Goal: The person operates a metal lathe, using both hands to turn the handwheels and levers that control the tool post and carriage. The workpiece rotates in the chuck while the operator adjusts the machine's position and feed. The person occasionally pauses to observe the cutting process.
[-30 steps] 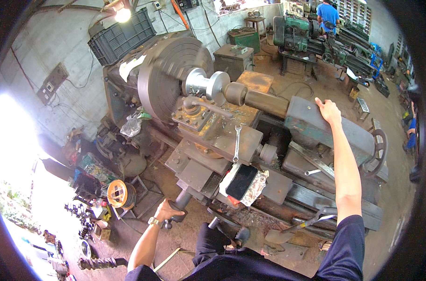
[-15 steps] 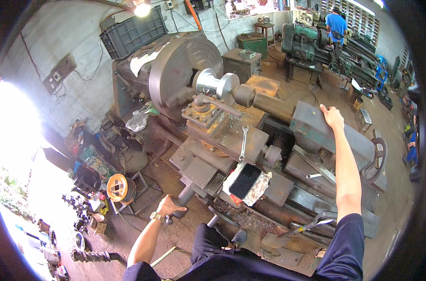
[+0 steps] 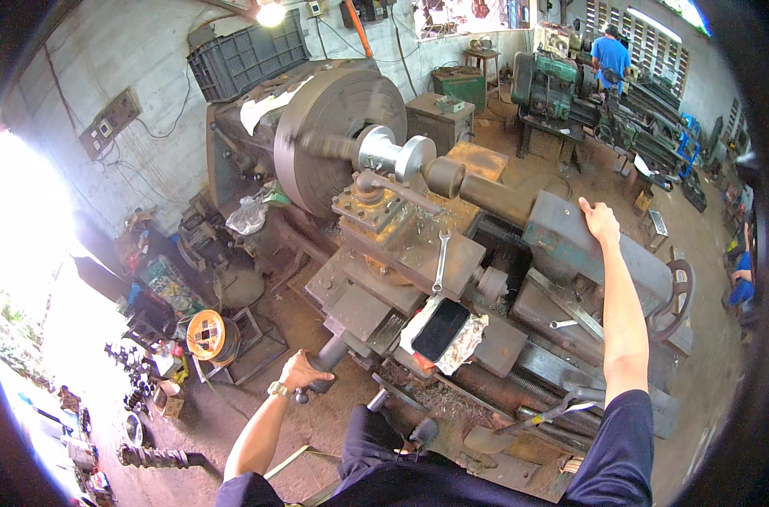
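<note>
My left hand (image 3: pixel 303 371), with a watch at the wrist, is closed around the crank handle (image 3: pixel 324 382) at the front of a large lathe's cross slide (image 3: pixel 355 310). My right hand (image 3: pixel 601 221) rests open on top of the grey tailstock (image 3: pixel 570 228), its fingers partly hidden over the far side. A shiny metal spool-shaped workpiece (image 3: pixel 393 155) sits between the big round chuck (image 3: pixel 317 135) and the tailstock centre (image 3: pixel 445 177). Beside it stands the tool post (image 3: pixel 369 203) with its clamp lever. A wrench (image 3: pixel 441 262) and a dark phone (image 3: pixel 440 329) on a rag lie on the carriage.
Cable spool (image 3: pixel 207 335), metal stand and scattered parts lie on the floor at left. A shovel-like tool (image 3: pixel 520 425) leans by the lathe bed. The tailstock handwheel (image 3: pixel 677 297) juts out at right. A person in blue (image 3: pixel 609 56) stands at another green lathe (image 3: pixel 553 80) far back.
The chuck's face looks different and blurred, as in turning. The view has shifted slightly. Both hands stay in their places on the crank handle and the tailstock.
</note>
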The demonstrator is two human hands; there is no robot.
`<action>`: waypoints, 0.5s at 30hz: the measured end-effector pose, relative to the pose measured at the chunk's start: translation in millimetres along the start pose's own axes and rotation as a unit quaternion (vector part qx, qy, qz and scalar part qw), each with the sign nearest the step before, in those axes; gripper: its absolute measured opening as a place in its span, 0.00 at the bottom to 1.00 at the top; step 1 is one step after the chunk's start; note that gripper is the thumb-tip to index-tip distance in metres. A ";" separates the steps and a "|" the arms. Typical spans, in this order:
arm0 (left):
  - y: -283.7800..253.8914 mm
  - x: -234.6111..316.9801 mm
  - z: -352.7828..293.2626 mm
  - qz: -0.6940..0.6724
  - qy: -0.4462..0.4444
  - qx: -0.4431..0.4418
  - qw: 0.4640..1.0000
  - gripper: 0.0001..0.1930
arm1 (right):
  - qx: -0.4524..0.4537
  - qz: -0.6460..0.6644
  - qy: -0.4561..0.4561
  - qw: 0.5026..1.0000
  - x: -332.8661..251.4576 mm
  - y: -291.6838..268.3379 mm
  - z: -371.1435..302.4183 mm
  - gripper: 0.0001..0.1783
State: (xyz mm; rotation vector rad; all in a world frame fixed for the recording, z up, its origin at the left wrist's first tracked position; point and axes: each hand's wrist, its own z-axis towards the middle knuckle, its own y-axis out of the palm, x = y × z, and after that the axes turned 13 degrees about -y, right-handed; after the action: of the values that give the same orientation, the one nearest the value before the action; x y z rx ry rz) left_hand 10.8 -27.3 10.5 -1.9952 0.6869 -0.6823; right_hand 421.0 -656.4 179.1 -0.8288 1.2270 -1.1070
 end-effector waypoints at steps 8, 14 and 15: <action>-8.6 8.2 -8.7 -0.013 -0.025 -0.020 0.999 0.60 | 0.011 0.005 0.002 1.000 0.6 1.9 0.4 0.42; -3.4 2.6 -6.4 -0.029 -0.012 -0.017 0.999 0.60 | 0.002 0.004 0.001 1.000 -1.3 -1.4 -1.8 0.43; -2.5 2.3 -5.5 -0.018 -0.022 -0.009 1.000 0.59 | 0.002 0.003 0.002 1.000 -2.2 -2.0 -2.4 0.43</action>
State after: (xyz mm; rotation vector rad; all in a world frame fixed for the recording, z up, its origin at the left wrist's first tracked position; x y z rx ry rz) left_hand 9.1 -30.9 15.6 -2.0381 0.6338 -0.6546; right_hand 418.3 -654.7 181.1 -0.8196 1.2287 -1.1073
